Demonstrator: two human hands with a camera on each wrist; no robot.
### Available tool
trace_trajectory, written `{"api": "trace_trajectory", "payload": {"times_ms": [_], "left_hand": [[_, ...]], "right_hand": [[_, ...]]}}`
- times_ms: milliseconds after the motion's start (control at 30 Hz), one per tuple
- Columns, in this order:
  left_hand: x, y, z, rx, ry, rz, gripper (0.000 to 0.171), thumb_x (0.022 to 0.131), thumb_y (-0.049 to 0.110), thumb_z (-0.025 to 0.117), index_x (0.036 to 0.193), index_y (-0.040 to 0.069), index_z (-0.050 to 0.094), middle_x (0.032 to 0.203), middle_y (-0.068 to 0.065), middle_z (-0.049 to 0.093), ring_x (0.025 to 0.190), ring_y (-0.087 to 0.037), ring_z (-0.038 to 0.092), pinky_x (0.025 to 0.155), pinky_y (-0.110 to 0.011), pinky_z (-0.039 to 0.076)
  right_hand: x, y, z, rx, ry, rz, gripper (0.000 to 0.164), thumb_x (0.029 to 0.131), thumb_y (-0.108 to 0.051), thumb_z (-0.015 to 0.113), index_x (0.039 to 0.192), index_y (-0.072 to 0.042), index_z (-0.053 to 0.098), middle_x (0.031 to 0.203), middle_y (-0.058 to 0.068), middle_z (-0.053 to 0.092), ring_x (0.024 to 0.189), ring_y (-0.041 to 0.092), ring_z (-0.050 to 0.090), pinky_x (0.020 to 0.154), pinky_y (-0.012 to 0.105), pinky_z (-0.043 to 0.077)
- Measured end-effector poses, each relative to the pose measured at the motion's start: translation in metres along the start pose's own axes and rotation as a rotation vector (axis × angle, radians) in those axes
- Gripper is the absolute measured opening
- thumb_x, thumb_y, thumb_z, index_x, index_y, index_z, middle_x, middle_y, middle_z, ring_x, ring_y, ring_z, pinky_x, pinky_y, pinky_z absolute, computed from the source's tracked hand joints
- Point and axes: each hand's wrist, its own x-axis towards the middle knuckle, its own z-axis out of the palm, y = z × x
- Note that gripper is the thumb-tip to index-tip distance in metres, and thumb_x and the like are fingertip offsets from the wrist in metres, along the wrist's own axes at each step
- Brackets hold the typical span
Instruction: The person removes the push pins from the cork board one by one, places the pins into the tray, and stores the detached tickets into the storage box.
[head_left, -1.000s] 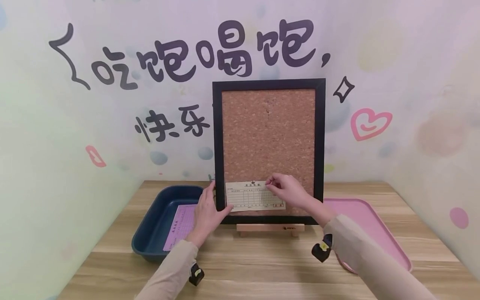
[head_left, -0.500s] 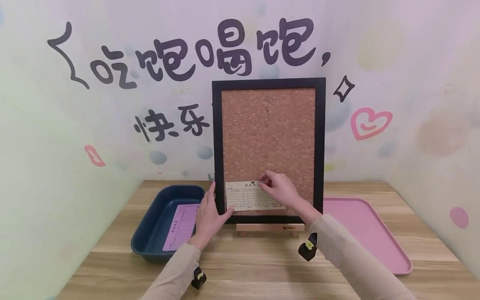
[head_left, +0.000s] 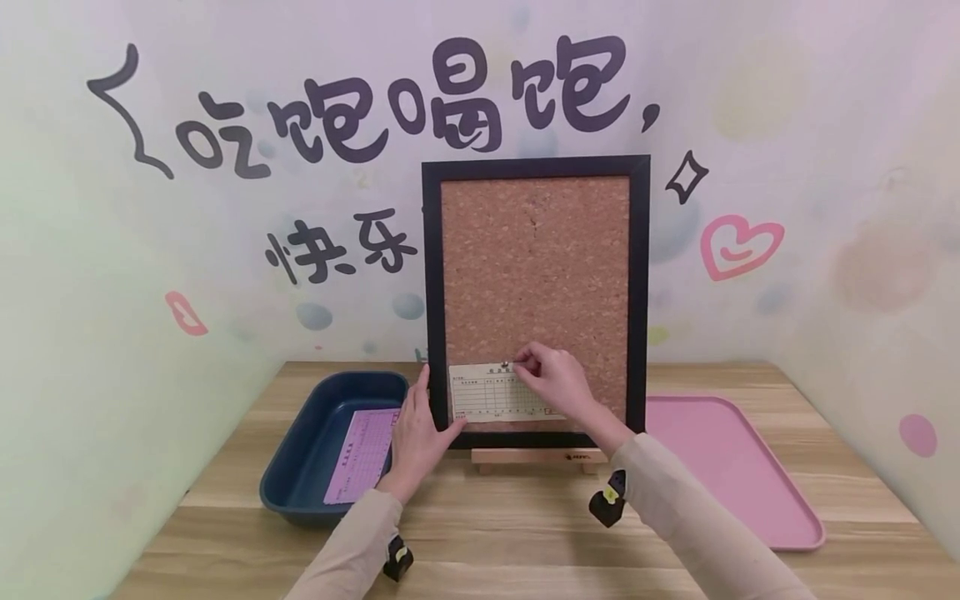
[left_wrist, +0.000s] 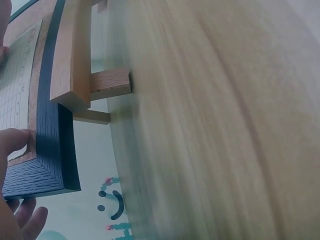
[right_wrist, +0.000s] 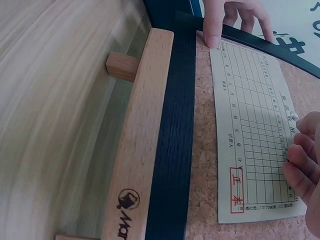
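Note:
A black-framed cork board (head_left: 536, 267) stands upright. A pale printed receipt slip (head_left: 474, 398) lies flat against its lower left part, with a small pushpin (head_left: 505, 364) at the slip's top edge. My left hand (head_left: 420, 433) grips the frame's lower left side: in the left wrist view the thumb (left_wrist: 16, 139) presses the slip's corner and the other fingers (left_wrist: 34, 222) reach behind the frame. My right hand (head_left: 561, 385) covers the slip's right part, its bent fingertips (right_wrist: 301, 125) pinching at the pushpin.
Left of the board is a dark blue tray (head_left: 273, 475) with a purple printed slip (head_left: 362, 457) in it. A pink tray (head_left: 738, 467) lies to the right. The board rests on a small wooden easel (head_left: 536, 456) on the wooden table (head_left: 495, 533), before a lettered wall.
My right hand has moved left along the slip's top edge, from beside the pushpin up to it. My left hand keeps its place on the frame.

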Motion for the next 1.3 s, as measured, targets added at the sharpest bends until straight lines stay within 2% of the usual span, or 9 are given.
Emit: {"api": "trace_trajectory", "payload": {"times_ms": [300, 667, 1100, 1300], "left_hand": [[-0.001, -0.001, 0.001, 0.004, 0.017, 0.02, 0.096, 0.066, 0.027, 0.081, 0.141, 0.007, 0.024, 0.124, -0.018, 0.047, 0.106, -0.033, 0.052, 0.08, -0.047, 0.046], [0.0, -0.001, -0.001, -0.001, 0.009, 0.014, 0.096, 0.066, 0.027, 0.081, 0.141, 0.006, 0.025, 0.124, -0.018, 0.047, 0.107, -0.033, 0.051, 0.081, -0.047, 0.046], [-0.001, -0.003, 0.001, 0.001, 0.023, 0.027, 0.097, 0.065, 0.027, 0.082, 0.141, 0.007, 0.025, 0.124, -0.018, 0.048, 0.106, -0.033, 0.052, 0.08, -0.047, 0.046], [-0.001, -0.003, 0.001, 0.003, 0.025, 0.032, 0.097, 0.065, 0.027, 0.082, 0.141, 0.008, 0.024, 0.123, -0.019, 0.048, 0.105, -0.033, 0.052, 0.08, -0.047, 0.046]], "right_hand": [[-0.004, -0.002, 0.006, -0.008, 0.04, 0.018, 0.005, 0.082, -0.012, 0.065, 0.085, -0.008, 0.065, 0.065, -0.004, 0.059, 0.053, 0.006, 0.047, 0.049, 0.022, 0.039], [-0.004, -0.002, 0.016, -0.011, 0.117, -0.018, 0.003, 0.081, -0.01, 0.066, 0.083, -0.008, 0.065, 0.063, -0.004, 0.059, 0.051, 0.005, 0.044, 0.047, 0.021, 0.036], [-0.004, -0.005, 0.025, -0.007, 0.162, -0.047, 0.004, 0.083, -0.011, 0.064, 0.082, -0.006, 0.065, 0.062, -0.004, 0.058, 0.049, 0.002, 0.043, 0.046, 0.019, 0.036], [-0.003, -0.005, 0.026, 0.001, 0.155, -0.029, 0.005, 0.083, -0.012, 0.063, 0.082, -0.007, 0.064, 0.062, -0.005, 0.058, 0.049, 0.003, 0.044, 0.046, 0.02, 0.036]]}}
